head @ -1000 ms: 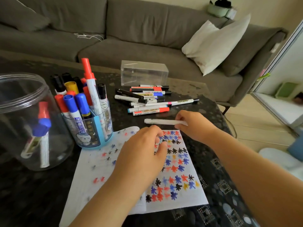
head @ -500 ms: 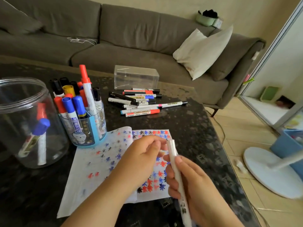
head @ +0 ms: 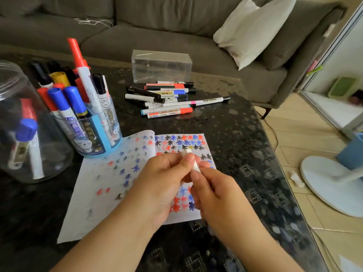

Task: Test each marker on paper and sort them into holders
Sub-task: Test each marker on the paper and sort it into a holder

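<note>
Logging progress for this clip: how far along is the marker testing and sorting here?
Well underway. Done: the paper is covered in test marks, the blue holder is packed with markers, and the clear jar holds a few. In hand: both the left hand and right hand grip a white marker over the paper. Left: the marker pile on the table.

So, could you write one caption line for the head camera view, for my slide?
Both hands, left hand and right hand, grip a white marker above the test paper covered with coloured marks.
</note>
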